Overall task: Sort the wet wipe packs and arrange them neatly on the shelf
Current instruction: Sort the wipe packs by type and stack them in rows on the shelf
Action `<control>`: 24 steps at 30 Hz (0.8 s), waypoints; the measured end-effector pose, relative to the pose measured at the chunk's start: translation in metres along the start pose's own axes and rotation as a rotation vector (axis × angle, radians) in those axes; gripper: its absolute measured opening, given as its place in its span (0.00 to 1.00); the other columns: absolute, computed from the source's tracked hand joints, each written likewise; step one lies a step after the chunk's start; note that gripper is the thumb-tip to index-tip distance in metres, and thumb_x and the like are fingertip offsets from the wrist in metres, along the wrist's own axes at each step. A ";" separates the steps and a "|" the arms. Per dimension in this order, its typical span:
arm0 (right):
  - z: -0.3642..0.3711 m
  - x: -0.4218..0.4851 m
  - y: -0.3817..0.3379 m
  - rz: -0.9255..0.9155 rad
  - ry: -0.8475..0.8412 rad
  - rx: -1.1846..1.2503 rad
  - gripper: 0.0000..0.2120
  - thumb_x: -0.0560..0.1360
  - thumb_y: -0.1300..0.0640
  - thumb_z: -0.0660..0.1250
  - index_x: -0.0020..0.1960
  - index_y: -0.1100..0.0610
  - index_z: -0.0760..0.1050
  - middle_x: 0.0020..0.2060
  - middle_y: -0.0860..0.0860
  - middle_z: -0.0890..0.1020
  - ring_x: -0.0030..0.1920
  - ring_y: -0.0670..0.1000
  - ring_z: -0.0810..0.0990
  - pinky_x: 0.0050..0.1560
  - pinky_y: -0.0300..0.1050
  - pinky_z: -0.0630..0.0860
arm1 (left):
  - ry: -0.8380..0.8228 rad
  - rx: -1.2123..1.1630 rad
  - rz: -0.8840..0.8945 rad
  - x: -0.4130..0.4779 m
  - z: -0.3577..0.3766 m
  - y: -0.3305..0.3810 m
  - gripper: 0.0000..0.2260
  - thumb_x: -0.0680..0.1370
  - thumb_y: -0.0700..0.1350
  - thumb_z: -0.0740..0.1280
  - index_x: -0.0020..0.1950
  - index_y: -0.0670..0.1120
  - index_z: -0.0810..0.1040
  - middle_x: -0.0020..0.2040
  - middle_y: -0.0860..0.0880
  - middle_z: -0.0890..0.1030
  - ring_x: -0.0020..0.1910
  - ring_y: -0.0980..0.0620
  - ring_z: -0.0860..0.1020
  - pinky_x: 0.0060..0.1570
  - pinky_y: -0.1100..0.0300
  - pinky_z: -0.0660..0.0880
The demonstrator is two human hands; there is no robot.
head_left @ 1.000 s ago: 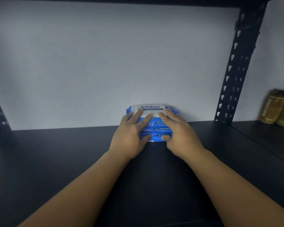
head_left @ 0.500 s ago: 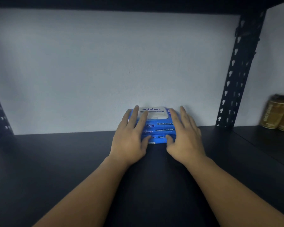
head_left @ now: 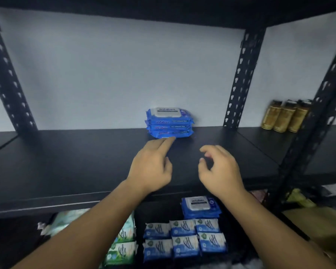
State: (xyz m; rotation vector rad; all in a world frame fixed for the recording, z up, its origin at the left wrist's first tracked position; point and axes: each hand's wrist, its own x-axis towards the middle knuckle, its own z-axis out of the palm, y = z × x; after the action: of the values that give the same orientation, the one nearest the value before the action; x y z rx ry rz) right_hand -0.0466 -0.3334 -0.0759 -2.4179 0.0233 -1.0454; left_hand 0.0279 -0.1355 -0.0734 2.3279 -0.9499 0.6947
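Centre of the frame: left hand point(head_left: 151, 167) palm down over the black shelf point(head_left: 66, 162), forefinger stretched toward the stack of blue wipe packs point(head_left: 170, 123), tip at the stack's lower front edge; touching or not, impossible to tell. Other fingers loosely bent, grasping nothing.

Just right of it: right hand point(head_left: 219, 171), palm down, fingers loosely curled, released, apart from the stack.

Upper centre, at the back of the shelf by the wall: the stack, packs flat, top lid up, long axis left to right, printed long edges toward the camera.

Lower centre, below the shelf: another blue pack point(head_left: 201, 206) lying flat, behind rows of small blue packs point(head_left: 184, 239).

Far right: gold bottles point(head_left: 285, 116).
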 end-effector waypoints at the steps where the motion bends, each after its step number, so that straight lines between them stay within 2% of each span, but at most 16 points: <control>1: -0.010 -0.013 -0.007 0.069 0.042 0.094 0.07 0.72 0.62 0.69 0.49 0.54 0.79 0.39 0.48 0.79 0.41 0.49 0.78 0.41 0.44 0.75 | -0.014 -0.057 0.051 -0.013 -0.003 0.010 0.28 0.73 0.41 0.63 0.75 0.49 0.72 0.68 0.51 0.77 0.66 0.49 0.75 0.62 0.51 0.76; 2: -0.020 -0.026 -0.014 0.134 0.072 0.175 0.07 0.72 0.64 0.69 0.43 0.53 0.76 0.35 0.48 0.78 0.36 0.49 0.77 0.37 0.43 0.74 | -0.019 -0.113 0.118 -0.027 -0.005 0.020 0.27 0.73 0.39 0.62 0.72 0.48 0.74 0.67 0.51 0.79 0.65 0.50 0.76 0.63 0.53 0.75; 4: -0.036 -0.055 -0.022 0.231 0.112 0.284 0.09 0.71 0.66 0.68 0.37 0.54 0.73 0.30 0.50 0.75 0.31 0.49 0.73 0.34 0.43 0.71 | -0.019 -0.208 0.236 -0.062 -0.003 0.038 0.24 0.72 0.36 0.61 0.67 0.46 0.79 0.62 0.51 0.81 0.61 0.51 0.79 0.62 0.57 0.75; 7: -0.042 -0.099 -0.015 0.345 0.096 0.268 0.10 0.71 0.66 0.68 0.34 0.55 0.73 0.28 0.50 0.75 0.31 0.49 0.73 0.33 0.42 0.70 | -0.088 -0.306 0.237 -0.116 0.020 0.052 0.20 0.72 0.34 0.62 0.61 0.45 0.82 0.57 0.52 0.82 0.55 0.52 0.80 0.56 0.59 0.77; 10: -0.028 -0.126 0.017 0.554 -0.087 0.150 0.09 0.73 0.62 0.68 0.35 0.54 0.75 0.30 0.49 0.78 0.33 0.48 0.77 0.35 0.39 0.71 | -0.302 -0.309 0.068 -0.146 0.062 0.042 0.21 0.74 0.40 0.60 0.65 0.51 0.79 0.59 0.55 0.81 0.57 0.54 0.79 0.57 0.56 0.77; 13: -0.008 -0.141 0.060 0.795 -0.281 0.051 0.06 0.74 0.57 0.66 0.39 0.53 0.79 0.36 0.50 0.82 0.42 0.55 0.81 0.44 0.47 0.78 | -0.460 -0.281 -0.104 -0.155 0.098 0.025 0.23 0.76 0.45 0.61 0.71 0.56 0.74 0.66 0.56 0.78 0.64 0.54 0.76 0.64 0.54 0.75; 16: 0.009 -0.149 0.096 0.906 -0.390 0.032 0.07 0.75 0.55 0.65 0.41 0.52 0.80 0.42 0.53 0.84 0.48 0.58 0.81 0.51 0.50 0.79 | -0.510 -0.331 -0.326 -0.153 0.127 0.011 0.23 0.76 0.47 0.64 0.73 0.52 0.73 0.67 0.52 0.78 0.65 0.52 0.77 0.66 0.58 0.73; 19: 0.028 -0.146 0.134 0.955 -0.444 0.043 0.06 0.75 0.56 0.66 0.45 0.53 0.82 0.47 0.53 0.84 0.52 0.57 0.81 0.57 0.49 0.77 | -0.532 -0.365 -0.442 -0.147 0.168 -0.008 0.24 0.75 0.49 0.65 0.73 0.50 0.73 0.66 0.48 0.79 0.63 0.49 0.78 0.65 0.56 0.74; 21: 0.046 -0.141 0.163 0.979 -0.443 0.055 0.06 0.75 0.56 0.67 0.47 0.54 0.83 0.48 0.53 0.84 0.53 0.57 0.81 0.59 0.53 0.78 | -0.532 -0.383 -0.494 -0.142 0.200 -0.018 0.23 0.77 0.44 0.67 0.73 0.48 0.73 0.65 0.47 0.80 0.62 0.49 0.78 0.62 0.60 0.74; 23: 0.070 -0.137 0.195 1.012 -0.429 0.097 0.07 0.74 0.54 0.68 0.45 0.57 0.82 0.45 0.55 0.84 0.51 0.59 0.81 0.57 0.58 0.80 | -0.512 -0.406 -0.573 -0.135 0.236 -0.027 0.22 0.78 0.41 0.66 0.73 0.47 0.73 0.59 0.50 0.80 0.55 0.52 0.78 0.51 0.70 0.72; 24: 0.084 -0.135 0.212 1.033 -0.420 0.124 0.09 0.73 0.53 0.68 0.45 0.58 0.80 0.44 0.57 0.83 0.49 0.60 0.82 0.56 0.61 0.80 | -0.494 -0.418 -0.608 -0.130 0.255 -0.031 0.20 0.79 0.40 0.66 0.72 0.47 0.73 0.56 0.52 0.79 0.52 0.53 0.78 0.47 0.72 0.71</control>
State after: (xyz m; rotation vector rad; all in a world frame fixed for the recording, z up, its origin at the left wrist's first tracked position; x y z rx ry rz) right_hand -0.0467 -0.4538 -0.3123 -1.9986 0.9121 -0.0637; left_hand 0.0356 -0.2173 -0.3493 2.2451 -0.4519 -0.3089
